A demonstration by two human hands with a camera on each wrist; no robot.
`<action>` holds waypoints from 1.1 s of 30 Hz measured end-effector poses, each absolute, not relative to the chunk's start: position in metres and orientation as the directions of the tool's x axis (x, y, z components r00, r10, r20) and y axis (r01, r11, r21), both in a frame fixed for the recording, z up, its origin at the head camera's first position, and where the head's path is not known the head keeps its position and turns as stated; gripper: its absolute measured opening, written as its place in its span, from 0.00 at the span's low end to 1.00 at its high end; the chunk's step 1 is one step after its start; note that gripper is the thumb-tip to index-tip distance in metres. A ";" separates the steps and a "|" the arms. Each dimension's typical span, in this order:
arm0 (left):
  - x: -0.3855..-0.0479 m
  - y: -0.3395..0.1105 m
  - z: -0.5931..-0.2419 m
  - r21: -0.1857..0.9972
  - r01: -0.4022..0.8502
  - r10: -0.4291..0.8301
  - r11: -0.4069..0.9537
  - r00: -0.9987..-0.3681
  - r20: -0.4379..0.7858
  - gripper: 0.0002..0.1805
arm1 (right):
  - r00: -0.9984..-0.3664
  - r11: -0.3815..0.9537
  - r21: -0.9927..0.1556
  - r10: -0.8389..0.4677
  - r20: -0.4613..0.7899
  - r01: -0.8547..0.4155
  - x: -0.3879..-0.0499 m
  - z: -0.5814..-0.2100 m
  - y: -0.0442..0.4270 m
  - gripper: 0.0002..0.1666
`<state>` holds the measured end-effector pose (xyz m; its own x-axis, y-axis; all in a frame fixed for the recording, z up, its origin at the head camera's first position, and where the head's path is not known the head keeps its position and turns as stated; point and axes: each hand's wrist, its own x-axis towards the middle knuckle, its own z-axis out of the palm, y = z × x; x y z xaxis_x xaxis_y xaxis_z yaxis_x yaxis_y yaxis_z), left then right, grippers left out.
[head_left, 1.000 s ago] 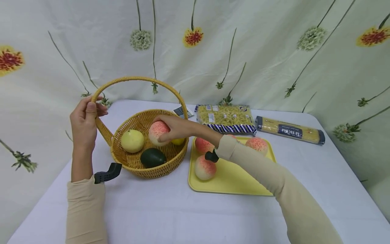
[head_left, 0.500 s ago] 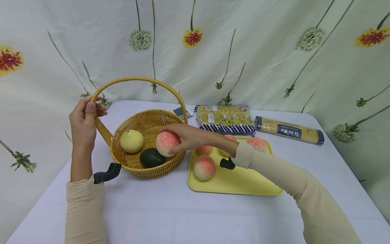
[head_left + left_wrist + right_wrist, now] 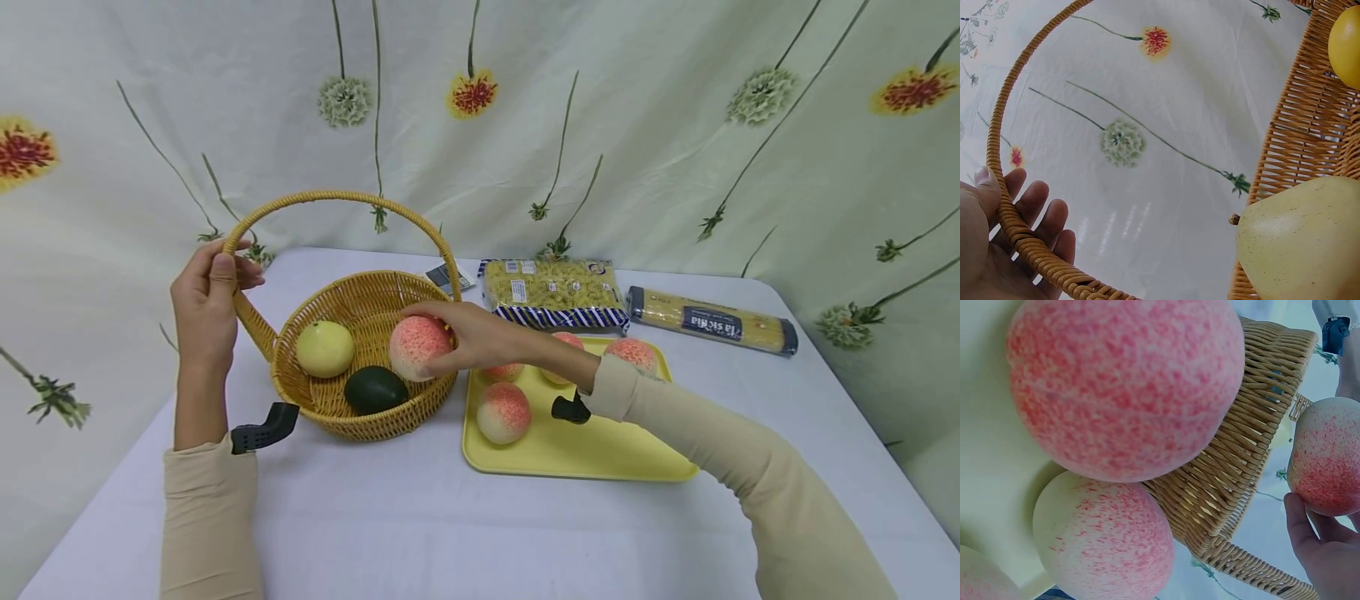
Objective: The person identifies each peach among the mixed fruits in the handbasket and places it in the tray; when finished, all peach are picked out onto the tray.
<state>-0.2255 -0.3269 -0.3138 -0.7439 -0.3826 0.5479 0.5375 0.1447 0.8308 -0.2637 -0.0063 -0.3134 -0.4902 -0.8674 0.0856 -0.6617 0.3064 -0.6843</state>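
My left hand (image 3: 206, 296) grips the arched handle (image 3: 330, 195) of a round wicker basket (image 3: 360, 429) low on its left side; in the left wrist view, thumb and fingers curl round the wicker. With my right hand (image 3: 480, 335) I hold a pink-speckled peach (image 3: 418, 348) over the basket's right side. The right wrist view has this peach (image 3: 1329, 456) pinched by the fingers, apart from the basket wall (image 3: 1241, 425). In the basket lie a pale yellow pear (image 3: 1304, 240) and a dark green avocado (image 3: 375, 390). A yellow fruit (image 3: 1346, 47), hidden in the head view, also lies there.
Right of the basket, a yellow tray (image 3: 585, 457) bears several peaches, one of them the near-left peach (image 3: 504, 412). Behind stand a bag of pasta (image 3: 555, 292) and a spaghetti pack (image 3: 712, 321). A small card (image 3: 450, 277) lies behind the basket.
My right hand has moved right and slightly nearer with the peach, from the middle of the basket toward its right rim. The yellow fruit went from partly visible to hidden. My left hand stayed put.
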 end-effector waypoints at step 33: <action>-0.225 -0.327 -0.315 0.826 0.527 -0.380 0.201 -0.735 0.561 0.16 | -0.502 0.267 -0.823 -0.864 0.026 -0.501 -0.260 -0.323 0.034 0.43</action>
<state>-0.2247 -0.3268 -0.3146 -0.7353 -0.3795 0.5615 0.5270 0.2007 0.8258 -0.2603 0.0342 -0.3226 -0.5023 -0.8643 0.0261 -0.5015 0.2666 -0.8231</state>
